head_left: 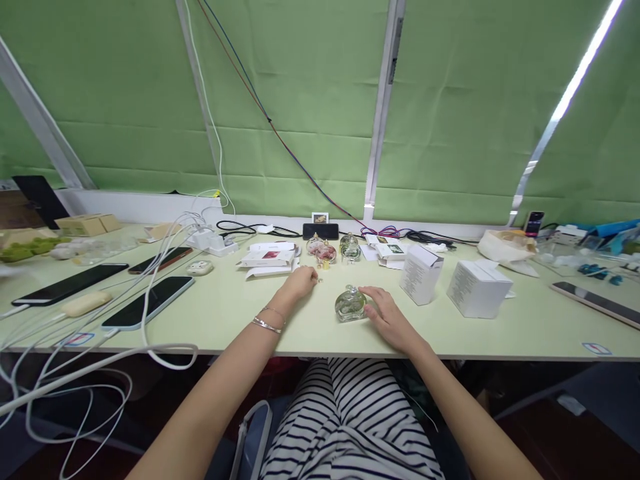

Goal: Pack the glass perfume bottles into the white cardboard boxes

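A round, flattened glass bottle with green contents and a clear knob on top stands upright near the table's front edge. My right hand is at its right side, fingers stretched out and apart, thumb and fingertips at the glass. To the left, my left hand rests on the table with its fingers curled together. What those fingers hold, if anything, is too small to make out; a tiny yellowish bit lies beside the fingertips. Behind them stand pinkish-red glass bottles and a similar greenish bottle.
White boxes stand at the right. Flattened white cartons lie behind my left hand. A black phone leans at the back. Several phones and looping white cables cover the left side; a cream bag sits far right.
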Demonstrator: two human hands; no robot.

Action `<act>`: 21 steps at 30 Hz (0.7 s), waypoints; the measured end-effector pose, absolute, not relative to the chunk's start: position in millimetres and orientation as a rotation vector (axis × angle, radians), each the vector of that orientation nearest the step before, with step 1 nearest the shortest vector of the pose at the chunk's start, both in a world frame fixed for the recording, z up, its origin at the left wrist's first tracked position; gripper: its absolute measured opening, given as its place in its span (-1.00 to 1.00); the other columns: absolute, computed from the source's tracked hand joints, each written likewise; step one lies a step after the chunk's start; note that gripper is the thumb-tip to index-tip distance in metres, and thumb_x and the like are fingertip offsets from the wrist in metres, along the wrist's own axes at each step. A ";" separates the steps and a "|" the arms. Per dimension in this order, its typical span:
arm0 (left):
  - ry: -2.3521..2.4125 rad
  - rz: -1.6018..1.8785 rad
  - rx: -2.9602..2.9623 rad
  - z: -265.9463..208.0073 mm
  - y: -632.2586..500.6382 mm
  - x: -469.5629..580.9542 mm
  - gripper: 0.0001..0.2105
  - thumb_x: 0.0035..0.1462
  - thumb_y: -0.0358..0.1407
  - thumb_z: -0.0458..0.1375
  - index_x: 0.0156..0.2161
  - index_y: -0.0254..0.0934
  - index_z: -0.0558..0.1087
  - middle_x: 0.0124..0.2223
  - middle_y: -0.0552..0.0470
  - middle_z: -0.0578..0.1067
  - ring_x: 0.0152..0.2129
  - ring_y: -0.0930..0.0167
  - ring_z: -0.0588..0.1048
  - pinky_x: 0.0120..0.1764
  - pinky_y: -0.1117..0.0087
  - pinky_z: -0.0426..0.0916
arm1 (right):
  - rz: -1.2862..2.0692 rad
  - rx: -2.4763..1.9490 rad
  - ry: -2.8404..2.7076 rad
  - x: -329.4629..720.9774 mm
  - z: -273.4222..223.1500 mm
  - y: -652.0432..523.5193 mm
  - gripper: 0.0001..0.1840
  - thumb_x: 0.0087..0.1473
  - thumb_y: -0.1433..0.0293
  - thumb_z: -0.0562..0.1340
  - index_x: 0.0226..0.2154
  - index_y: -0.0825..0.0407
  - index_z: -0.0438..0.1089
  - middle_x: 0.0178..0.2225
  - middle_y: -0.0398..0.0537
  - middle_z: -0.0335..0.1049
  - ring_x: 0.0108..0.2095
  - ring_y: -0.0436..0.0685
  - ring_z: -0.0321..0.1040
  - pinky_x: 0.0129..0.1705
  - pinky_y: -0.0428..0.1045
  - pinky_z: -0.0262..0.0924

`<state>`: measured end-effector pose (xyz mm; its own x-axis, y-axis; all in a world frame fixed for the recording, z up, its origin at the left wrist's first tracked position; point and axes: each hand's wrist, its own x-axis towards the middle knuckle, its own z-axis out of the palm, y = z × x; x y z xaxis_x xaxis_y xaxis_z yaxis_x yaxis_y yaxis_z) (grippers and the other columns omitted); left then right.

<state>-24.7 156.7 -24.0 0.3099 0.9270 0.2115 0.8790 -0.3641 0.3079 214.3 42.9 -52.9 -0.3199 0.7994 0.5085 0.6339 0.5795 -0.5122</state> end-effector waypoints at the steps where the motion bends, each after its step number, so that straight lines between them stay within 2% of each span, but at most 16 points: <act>1: 1.671 0.545 2.422 -24.8 157.3 -24.6 -0.81 0.00 -0.43 0.05 -0.26 -0.41 0.44 -0.23 -0.21 0.48 -0.25 0.22 0.43 -0.17 0.30 0.27 | 0.276 -1.140 -2.057 214.3 -53.0 42.8 -0.57 0.19 0.19 -0.08 0.07 -0.05 0.13 0.04 0.01 0.18 0.07 0.13 0.08 0.12 0.14 0.01; 5: 1.582 0.621 2.404 -26.1 155.4 -19.8 -0.73 -0.08 -0.43 0.09 -0.19 -0.37 0.41 -0.23 -0.15 0.48 -0.26 0.23 0.43 -0.21 0.32 0.27 | 0.259 -1.156 -2.048 214.5 -53.2 42.6 -0.58 0.19 0.19 -0.08 0.04 -0.04 0.15 0.03 0.01 0.21 0.06 0.14 0.10 0.10 0.14 0.04; 9: 1.455 0.724 2.360 -25.4 152.7 -14.4 -0.90 -0.08 -0.42 0.09 -0.41 -0.34 0.44 -0.34 -0.11 0.49 -0.33 0.25 0.45 -0.21 0.31 0.28 | 0.255 -1.166 -2.048 214.5 -53.6 43.3 -0.59 0.19 0.20 -0.08 0.03 -0.02 0.16 0.03 0.01 0.20 0.06 0.13 0.09 0.11 0.13 0.03; 15: 1.089 0.978 2.163 -22.6 144.1 5.4 -0.74 0.08 -0.22 0.04 -0.15 -0.33 0.30 -0.21 -0.06 0.47 -0.27 0.39 0.46 -0.23 0.39 0.33 | 0.172 -1.113 -1.956 215.1 -54.2 43.1 -0.58 0.18 0.23 -0.06 0.07 -0.02 0.11 0.01 0.04 0.21 0.04 0.14 0.14 0.06 0.14 0.10; 18: 0.760 1.013 1.871 -25.9 137.6 18.1 -0.70 -0.02 -0.18 0.17 -0.23 -0.34 0.30 -0.32 -0.01 0.46 -0.33 0.41 0.47 -0.25 0.38 0.33 | 0.158 -1.066 -1.973 214.7 -52.9 41.9 -0.56 0.19 0.25 -0.07 0.11 -0.05 0.07 0.07 0.01 0.17 0.08 0.13 0.10 0.10 0.14 0.05; 21: 0.647 0.949 1.770 -31.2 133.2 27.1 -0.69 -0.11 -0.19 0.25 -0.31 -0.38 0.35 -0.36 -0.01 0.45 -0.39 0.43 0.45 -0.27 0.38 0.32 | 0.220 -1.035 -2.040 213.7 -51.4 41.6 -0.55 0.20 0.26 -0.08 0.13 -0.07 0.05 0.12 -0.03 0.14 0.12 0.11 0.05 0.14 0.12 0.00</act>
<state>27.1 133.2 -31.2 0.5514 0.7754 0.3078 0.0032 -0.3709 0.9287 213.7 41.6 -51.4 -0.3274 0.7374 0.5908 0.5944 0.6468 -0.4779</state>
